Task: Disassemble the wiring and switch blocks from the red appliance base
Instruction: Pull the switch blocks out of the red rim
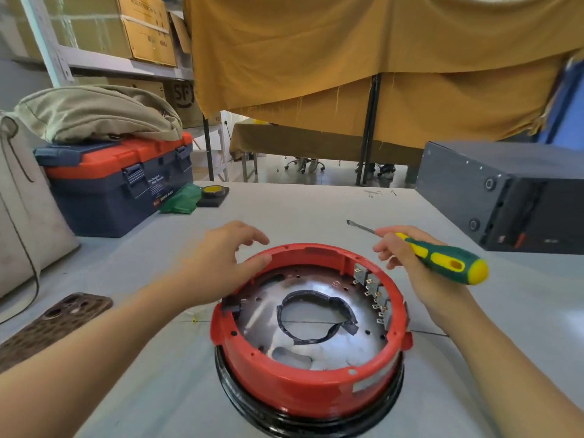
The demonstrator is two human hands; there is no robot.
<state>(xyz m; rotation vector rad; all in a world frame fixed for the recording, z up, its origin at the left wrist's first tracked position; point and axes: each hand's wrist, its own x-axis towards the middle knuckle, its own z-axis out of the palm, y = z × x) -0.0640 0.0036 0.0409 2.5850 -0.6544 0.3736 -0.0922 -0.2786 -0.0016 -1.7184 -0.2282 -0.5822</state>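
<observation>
Stretching across the lower view is a pale grey worktable [300, 210], with a mustard-yellow cloth curtain [363, 64] hanging behind it and metal shelving stacked with brown cardboard boxes [145, 30] at the back left. On the table's left side stands a navy and orange plastic toolbox [123, 188] with a beige fabric bag [94, 112] lying on its lid, a crumpled green plastic bag [181, 200] just beside it and a small black block with a yellow round top [213, 194] next to that. A phone in a brown patterned case [53, 324] lies near the left forearm, and a dark grey metal box [512, 191] sits at the right edge. The round red plastic appliance base [303, 384] rests on a black ring at the table's near centre, open side up, showing a shiny metal plate with a dark-rimmed hole and a row of grey switch blocks with brass terminals [374, 295] along its inner right wall. The left hand [221, 263] has its fingers loosely spread, the thumb lying on the base's far left rim. The right hand [414, 273], just beside the right rim, grips a green and yellow handled flat screwdriver [442, 257], its fingers curled round the handle and the blade pointing away to the left above the table.
</observation>
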